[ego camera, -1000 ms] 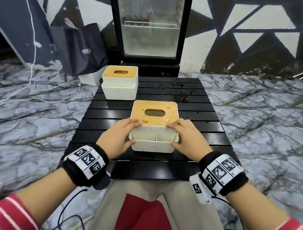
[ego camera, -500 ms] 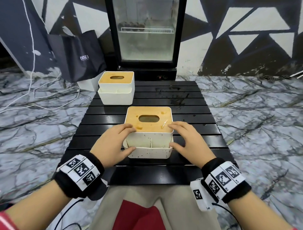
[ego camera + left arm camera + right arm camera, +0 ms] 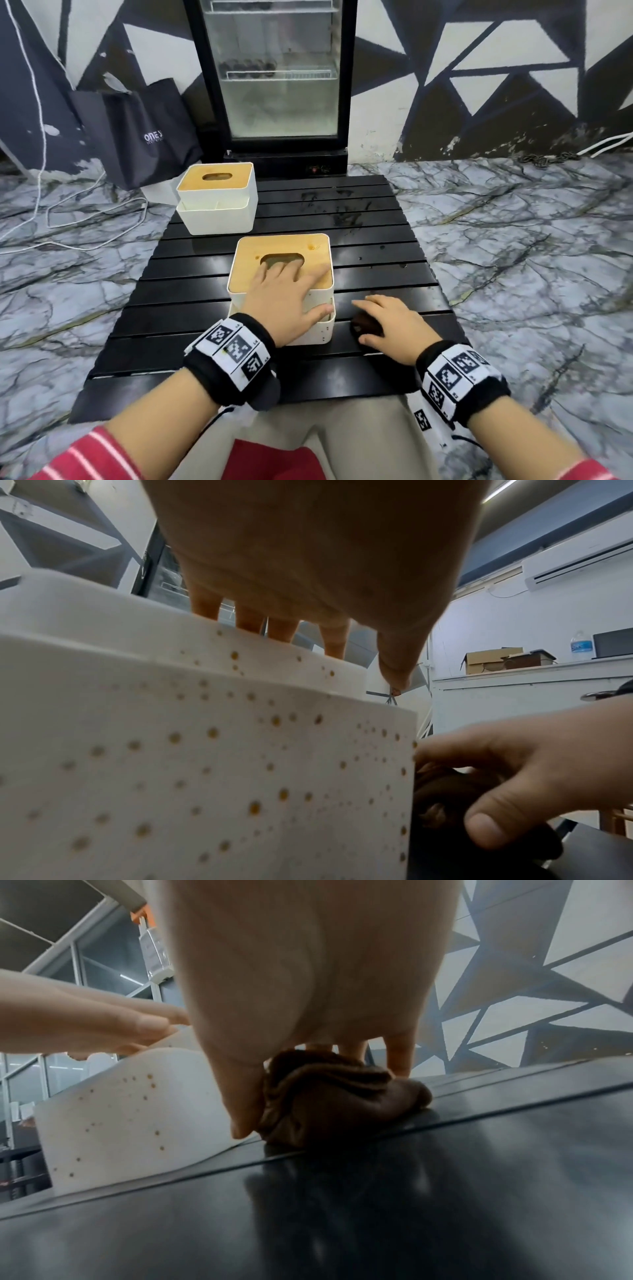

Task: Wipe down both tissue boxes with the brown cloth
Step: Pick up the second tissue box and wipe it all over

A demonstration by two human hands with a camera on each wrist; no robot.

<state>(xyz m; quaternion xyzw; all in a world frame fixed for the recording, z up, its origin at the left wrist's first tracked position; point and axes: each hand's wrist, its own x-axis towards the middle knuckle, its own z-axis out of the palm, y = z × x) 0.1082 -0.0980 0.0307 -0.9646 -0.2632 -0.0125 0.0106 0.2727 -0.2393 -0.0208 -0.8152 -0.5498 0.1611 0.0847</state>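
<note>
The near tissue box sits at the centre of the head view on the black slatted table, its white walls peppered with small brown spots that show plainly in both wrist views. The brown cloth lies bunched on the table just right of that box, low and centre-right in the frame.

The left hand lies flat on the wooden lid, fingers straight and reaching the slot, thumb down near the front right corner; it presses rather than grips. The right hand is curled over the cloth, thumb and fingers closing round the wad.

The step in hand looks like picking up the cloth. To do it well, gather the whole wad so no tail drags, keep the left palm pressing down so the light box does not slide on the smooth slats, then work the spotted front and side walls in overlapping strokes and turn the cloth to a fresh face once it soils. The lid also carries a few marks near its upper right corner.

Counted: two tissue boxes, the far tissue box standing upper left of centre on the table; one cloth; two hands; one table. Behind stand one glass-door fridge and one dark bag.
</note>
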